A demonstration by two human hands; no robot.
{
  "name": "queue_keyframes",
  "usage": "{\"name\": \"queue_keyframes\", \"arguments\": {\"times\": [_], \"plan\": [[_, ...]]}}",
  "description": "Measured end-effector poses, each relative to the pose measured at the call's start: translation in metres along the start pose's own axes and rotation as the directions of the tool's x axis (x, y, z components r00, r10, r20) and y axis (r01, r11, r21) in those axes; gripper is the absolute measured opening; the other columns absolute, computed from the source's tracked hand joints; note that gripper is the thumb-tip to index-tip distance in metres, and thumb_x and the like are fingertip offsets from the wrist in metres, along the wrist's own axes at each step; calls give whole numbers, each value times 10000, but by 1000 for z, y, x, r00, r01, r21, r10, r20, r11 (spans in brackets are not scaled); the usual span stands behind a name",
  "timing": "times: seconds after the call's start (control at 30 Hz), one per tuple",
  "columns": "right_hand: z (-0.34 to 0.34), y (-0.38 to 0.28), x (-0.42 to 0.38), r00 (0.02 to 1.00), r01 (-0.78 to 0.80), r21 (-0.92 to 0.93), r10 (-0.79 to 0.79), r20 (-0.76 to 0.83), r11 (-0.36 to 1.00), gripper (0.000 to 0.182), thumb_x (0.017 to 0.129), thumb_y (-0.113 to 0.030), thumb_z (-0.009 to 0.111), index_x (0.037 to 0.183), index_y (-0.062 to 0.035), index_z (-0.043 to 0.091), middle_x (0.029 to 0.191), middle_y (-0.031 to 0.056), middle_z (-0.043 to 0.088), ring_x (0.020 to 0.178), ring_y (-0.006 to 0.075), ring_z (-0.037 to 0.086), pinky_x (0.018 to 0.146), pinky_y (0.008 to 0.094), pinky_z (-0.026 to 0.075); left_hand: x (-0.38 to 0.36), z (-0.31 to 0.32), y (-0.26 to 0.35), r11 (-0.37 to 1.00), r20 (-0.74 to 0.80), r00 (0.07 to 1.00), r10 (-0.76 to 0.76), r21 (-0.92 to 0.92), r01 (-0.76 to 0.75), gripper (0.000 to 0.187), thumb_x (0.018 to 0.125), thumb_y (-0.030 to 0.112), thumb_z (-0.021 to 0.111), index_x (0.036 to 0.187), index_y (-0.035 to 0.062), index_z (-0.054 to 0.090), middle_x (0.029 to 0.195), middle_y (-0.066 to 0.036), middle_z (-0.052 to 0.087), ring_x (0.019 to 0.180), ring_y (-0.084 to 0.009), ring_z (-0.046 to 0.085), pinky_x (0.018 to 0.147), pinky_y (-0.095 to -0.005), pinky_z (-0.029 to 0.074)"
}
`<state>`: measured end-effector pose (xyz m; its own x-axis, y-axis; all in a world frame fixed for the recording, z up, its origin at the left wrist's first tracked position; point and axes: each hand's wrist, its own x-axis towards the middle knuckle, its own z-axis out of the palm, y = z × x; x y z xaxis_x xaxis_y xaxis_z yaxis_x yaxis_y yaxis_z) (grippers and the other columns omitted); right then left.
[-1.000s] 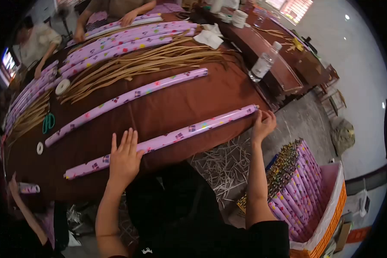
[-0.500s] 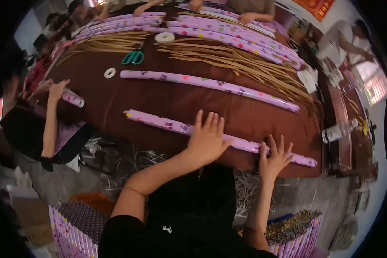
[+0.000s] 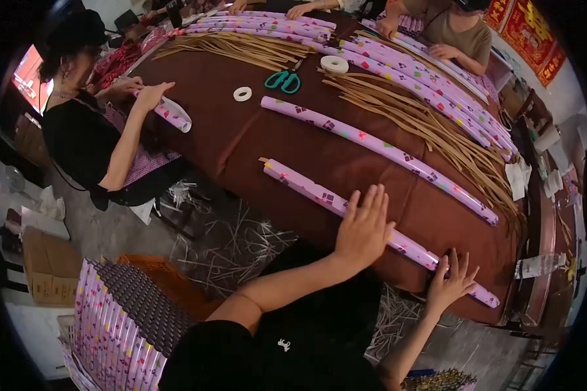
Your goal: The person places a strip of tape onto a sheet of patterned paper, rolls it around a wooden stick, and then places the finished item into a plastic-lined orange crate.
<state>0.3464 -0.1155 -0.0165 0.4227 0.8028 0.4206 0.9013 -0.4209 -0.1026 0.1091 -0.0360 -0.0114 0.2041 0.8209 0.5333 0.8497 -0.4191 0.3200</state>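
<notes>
A pink-purple patterned roll (image 3: 300, 184) lies on the brown-covered table (image 3: 241, 163), close to its front edge. A short brown strip end sticks out of its far-left tip. My left hand (image 3: 364, 228) rests flat across the roll's middle, fingers stretched out. Nearer the roll's right end, my right hand (image 3: 451, 281) lies over it with fingers spread. Neither hand is wrapped around it. Beyond them a second, glossier patterned roll (image 3: 378, 144) lies roughly parallel, touched by no one.
Teal-handled scissors (image 3: 284, 79), a white tape roll (image 3: 242, 94) and a larger one (image 3: 334, 64) lie farther back. Long brown strips (image 3: 411, 107) sit before stacked patterned rolls (image 3: 430, 85). A co-worker (image 3: 78, 130) at left handles another roll. A crate of finished rolls (image 3: 114, 326) stands low left.
My view has turned left, so the table and rolls appear shifted right and more tilted. Both my hands stay on the near roll, still spread.
</notes>
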Motion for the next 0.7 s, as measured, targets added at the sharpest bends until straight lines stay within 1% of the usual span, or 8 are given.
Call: {"name": "queue_keyframes", "arguments": {"times": [0.17,0.23,0.33,0.47,0.53,0.63,0.67,0.7], "plan": [[-1,1,0,1000,11,20,-10,-21,1000,382,932,-433,575,1221,-207,682,1445,75,494,1444,378,222,1143,618,24,-8,-39,-74,942,52,977,-207,279,185,597,1002,324,416,1480,-17,308,1551,-182,292,1454,-309,244,1173,-547,92],[-1,1,-1,999,22,14,-21,-32,1000,376,932,-432,573,1213,-208,685,1437,78,501,1440,382,226,1147,610,27,-11,-46,-105,932,8,965,-264,258,253,597,1024,316,363,1510,-3,230,1568,-181,249,1463,-310,219,1171,-559,77],[-6,-2,-1,1000,21,28,-21,-13,999,380,938,-438,562,1211,-203,686,1426,91,507,1439,385,224,1152,604,37,-15,-57,-154,849,-50,925,-376,381,366,579,1033,307,346,1512,5,225,1562,-177,268,1453,-304,243,1163,-570,85],[-13,-7,2,999,-10,27,9,41,1000,408,929,-471,566,1215,-205,685,1444,107,481,1436,405,217,1150,618,37,-10,-71,-192,751,-287,867,-407,435,496,573,1037,277,351,1522,10,203,1585,-161,224,1468,-285,216,1161,-569,85],[-13,-7,2,1000,-2,30,1,29,1000,413,931,-482,556,1217,-213,685,1460,110,461,1436,415,213,1144,631,29,-5,-75,-189,795,-350,867,-356,374,477,579,1032,260,360,1528,15,190,1596,-154,192,1474,-281,199,1168,-550,88],[-15,-11,1,999,16,-149,-20,-25,989,467,947,-501,508,1321,-239,608,1520,101,380,1444,422,189,1124,666,21,8,-66,-146,952,-108,989,-96,279,123,575,1015,229,384,1524,19,216,1592,-142,217,1473,-278,203,1178,-518,93],[-15,-15,1,998,32,-218,-44,-49,975,538,954,-492,499,1426,-236,489,1550,95,329,1453,410,175,1129,657,29,10,-63,-133,969,-3,1000,-28,245,28,556,1017,238,384,1511,18,258,1579,-133,257,1467,-277,222,1182,-505,106],[-18,-24,3,996,78,-133,-83,-32,988,610,959,-490,488,1487,-203,387,1566,94,293,1461,391,164,1139,636,46,9,-56,-126,972,63,998,-10,234,-5,543,1019,240,381,1504,17,279,1569,-132,280,1462,-280,233,1183,-495,115]]}}
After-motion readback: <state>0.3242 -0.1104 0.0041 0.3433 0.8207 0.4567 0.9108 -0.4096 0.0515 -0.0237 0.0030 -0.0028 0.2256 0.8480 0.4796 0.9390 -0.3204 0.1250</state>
